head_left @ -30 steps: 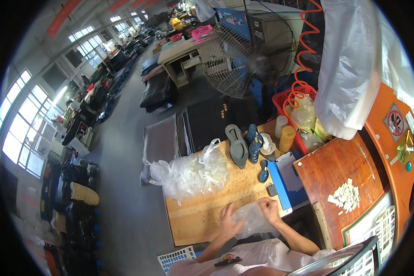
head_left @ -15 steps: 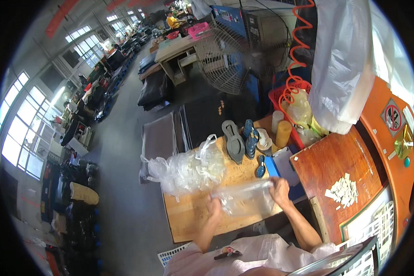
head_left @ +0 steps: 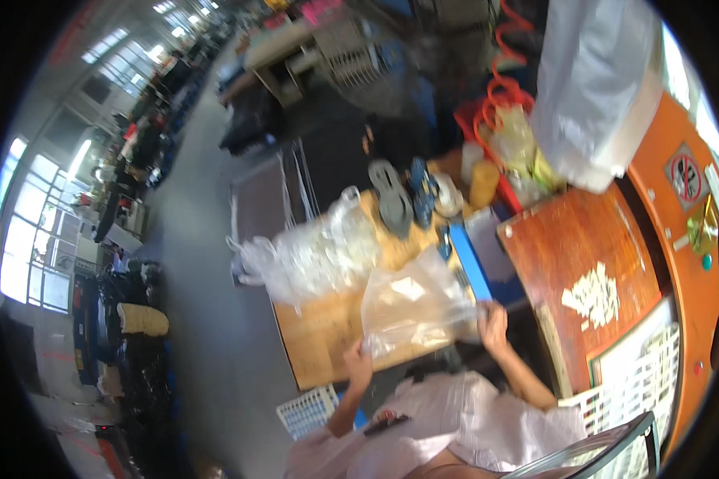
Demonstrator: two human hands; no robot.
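Fanned out toward twelve o'clock, a clear plastic bag [head_left: 411, 299] that was a narrower band half a second ago spreads over the worktop [head_left: 315, 343]. Fingers of the left hand [head_left: 359, 365] pinch its seven-o'clock corner; those of the right hand [head_left: 494, 323] grasp its end toward four, a two-ended hold that likely keeps the thin film from crumpling. Both forearms [head_left: 529, 378] reach up from below, the right elbow flared toward five o'clock. Bunched clear bags [head_left: 315, 259] lie at ten, perhaps set aside for room; a gray sole [head_left: 391, 199] rests near twelve.
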